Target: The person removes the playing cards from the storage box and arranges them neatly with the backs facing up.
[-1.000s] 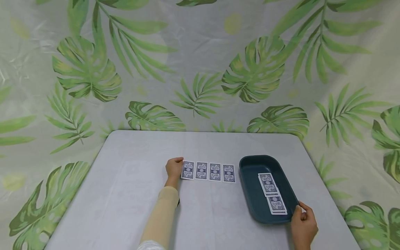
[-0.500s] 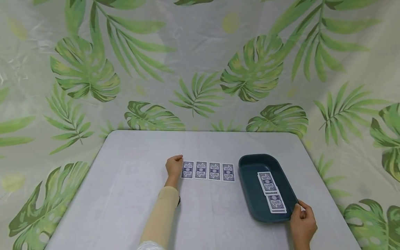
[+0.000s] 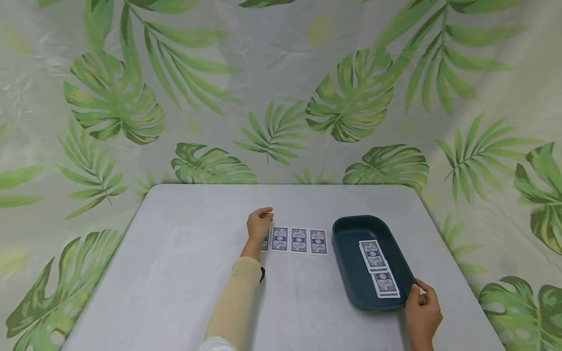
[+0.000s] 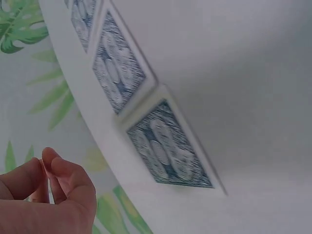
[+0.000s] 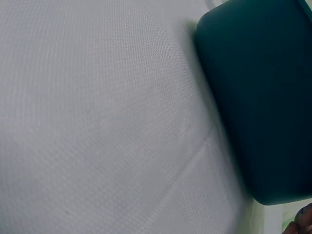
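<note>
My left hand [image 3: 259,224] hovers over the left end of a row of face-down playing cards, partly hiding the leftmost playing card [image 3: 265,243]. Its fingers are loosely bent with nothing between them; in the left wrist view the thumb [image 4: 22,183] comes close to the fingertips. The other cards, such as the second playing card [image 3: 279,239], lie side by side with blue patterned backs up. My right hand [image 3: 423,309] pinches the near right corner of a dark green tray [image 3: 351,273]. Two overlapping piles of playing cards [image 3: 373,254] lie face down inside it.
A white cloth covers the table [image 3: 175,273], its far edge against a leaf-print curtain [image 3: 272,136]. The tray stands just right of the row of cards. In the right wrist view the tray's side wall [image 5: 258,97] fills the right part.
My left hand has come off the left edge of the leftmost card and moved right, now over it. The right hand keeps its grip on the tray. The head view has shifted slightly.
</note>
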A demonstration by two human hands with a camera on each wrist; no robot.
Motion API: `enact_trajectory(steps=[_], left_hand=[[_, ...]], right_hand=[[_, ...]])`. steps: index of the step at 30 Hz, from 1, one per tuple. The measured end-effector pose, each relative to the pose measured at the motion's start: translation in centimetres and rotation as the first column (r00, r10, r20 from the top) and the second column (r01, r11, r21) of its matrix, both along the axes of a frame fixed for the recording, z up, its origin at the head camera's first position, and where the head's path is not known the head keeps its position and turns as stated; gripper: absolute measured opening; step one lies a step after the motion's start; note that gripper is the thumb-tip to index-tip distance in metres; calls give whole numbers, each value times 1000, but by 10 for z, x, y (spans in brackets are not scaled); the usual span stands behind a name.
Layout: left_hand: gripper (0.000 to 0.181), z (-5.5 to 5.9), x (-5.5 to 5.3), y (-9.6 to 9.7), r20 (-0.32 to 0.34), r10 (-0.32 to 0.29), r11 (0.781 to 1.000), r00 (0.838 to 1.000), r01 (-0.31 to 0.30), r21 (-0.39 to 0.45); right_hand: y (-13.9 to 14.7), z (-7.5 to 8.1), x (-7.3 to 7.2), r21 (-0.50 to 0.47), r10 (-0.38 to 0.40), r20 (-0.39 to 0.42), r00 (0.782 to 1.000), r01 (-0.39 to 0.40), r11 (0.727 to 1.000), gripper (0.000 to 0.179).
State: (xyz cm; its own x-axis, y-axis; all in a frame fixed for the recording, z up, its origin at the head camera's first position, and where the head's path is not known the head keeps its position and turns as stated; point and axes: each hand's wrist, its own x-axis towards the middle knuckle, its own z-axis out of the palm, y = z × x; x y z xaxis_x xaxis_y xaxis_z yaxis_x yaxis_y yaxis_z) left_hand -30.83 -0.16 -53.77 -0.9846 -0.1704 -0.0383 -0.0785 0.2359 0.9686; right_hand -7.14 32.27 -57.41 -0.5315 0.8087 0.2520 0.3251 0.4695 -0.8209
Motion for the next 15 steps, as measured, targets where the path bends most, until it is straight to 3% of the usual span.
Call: enact_trajectory(steps=[8, 15], left_hand=[[19, 18, 5, 33, -29, -96, 992, 995, 98, 79], [18, 39, 8, 71, -88, -215, 965, 973, 225, 136]], right_hand=[[2, -1, 0, 5, -5, 4, 1000, 4, 1000, 23], [2, -3, -1, 15, 3, -32, 999, -2, 1000, 22]])
